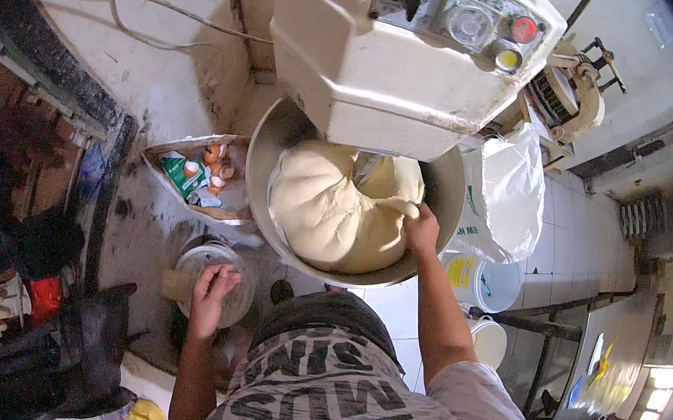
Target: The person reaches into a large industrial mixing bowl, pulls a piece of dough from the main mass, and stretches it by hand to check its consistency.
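Observation:
A large mass of pale dough (328, 213) fills much of the steel mixing bowl (264, 152), which sits under the head of a white mixer (368, 81). At the bowl's right side my right hand (422, 230) is closed on a fold of the dough, pulling a thick flap out toward the rim. Part of a metal mixing tool (365, 163) shows behind the dough; the rest is hidden by the machine. My left hand (213, 291), fingers curled together, hangs apart from the bowl above a round pale lid (241, 282). Nothing shows in those fingers.
Left of the bowl, an opened paper sack (231, 151) holds broken eggshells (217, 165) and a green-and-white wrapper. A white woven sack (512, 197) and several buckets (498, 285) stand to the right. Knobs and buttons (523, 30) sit on the mixer's top panel. A cable (153, 2) hangs along the left wall.

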Demonstrator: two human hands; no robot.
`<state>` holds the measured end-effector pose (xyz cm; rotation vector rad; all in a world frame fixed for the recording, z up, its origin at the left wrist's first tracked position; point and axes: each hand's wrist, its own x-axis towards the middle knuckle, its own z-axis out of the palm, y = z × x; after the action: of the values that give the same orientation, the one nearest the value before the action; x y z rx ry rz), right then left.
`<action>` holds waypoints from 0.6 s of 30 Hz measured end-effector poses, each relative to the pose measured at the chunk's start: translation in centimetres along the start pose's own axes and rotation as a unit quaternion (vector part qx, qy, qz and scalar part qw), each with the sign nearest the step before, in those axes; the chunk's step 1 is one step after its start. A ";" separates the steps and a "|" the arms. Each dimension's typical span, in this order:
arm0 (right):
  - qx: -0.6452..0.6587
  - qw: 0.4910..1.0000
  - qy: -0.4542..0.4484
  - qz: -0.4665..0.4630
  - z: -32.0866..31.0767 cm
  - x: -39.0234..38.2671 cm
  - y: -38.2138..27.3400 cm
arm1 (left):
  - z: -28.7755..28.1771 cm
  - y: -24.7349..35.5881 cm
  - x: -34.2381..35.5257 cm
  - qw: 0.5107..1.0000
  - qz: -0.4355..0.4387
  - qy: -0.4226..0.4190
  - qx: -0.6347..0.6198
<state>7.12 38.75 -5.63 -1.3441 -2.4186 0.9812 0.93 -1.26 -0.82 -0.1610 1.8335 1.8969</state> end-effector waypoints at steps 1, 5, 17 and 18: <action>0.051 0.999 -0.001 -0.016 0.7 0.3 1.8 | 0.4 0.2 0.2 1.000 0.000 -0.014 0.015; 0.256 0.963 -0.081 0.012 2.1 -3.3 0.8 | 2.1 2.2 0.6 0.998 -0.009 -0.052 0.043; 0.414 0.874 -0.214 0.137 -3.7 -6.3 -4.0 | 5.5 4.8 1.7 0.990 0.013 -0.132 0.044; 0.426 0.867 -0.216 0.140 -4.6 -6.4 -4.7 | 5.7 4.7 1.8 0.989 0.012 -0.145 0.039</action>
<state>9.71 33.85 1.74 -1.1927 -1.5963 2.2723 -1.24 4.86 3.21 0.1567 1.7134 1.7546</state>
